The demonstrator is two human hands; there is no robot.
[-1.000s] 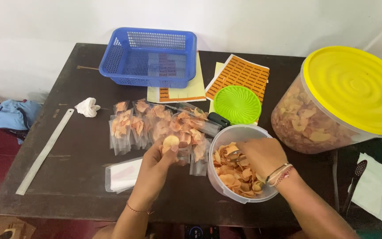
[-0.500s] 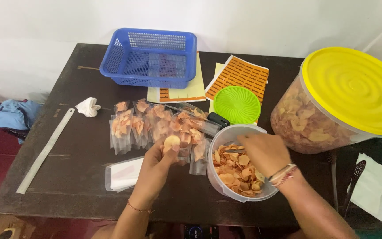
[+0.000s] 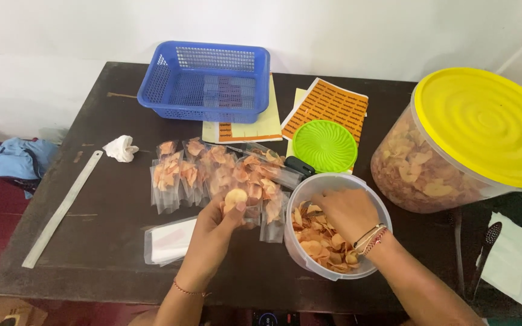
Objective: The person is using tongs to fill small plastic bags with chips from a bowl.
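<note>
The left hand (image 3: 215, 220) is pinching a round pale chip (image 3: 235, 197) between thumb and fingertips, holding it just above the heap of filled clear packets (image 3: 212, 172) lying mid-counter. The right hand (image 3: 347, 211) is reaching down into the open clear tub (image 3: 300, 256) of chips near the front edge of the counter (image 3: 110, 241), fingers curled among the chips; whether it is gripping any I cannot tell. A stack of empty bags (image 3: 167, 241) is lying beside the left wrist. A green lid (image 3: 324, 145) is sitting behind the tub, and a blue basket (image 3: 206, 81) is standing at the back edge.
</note>
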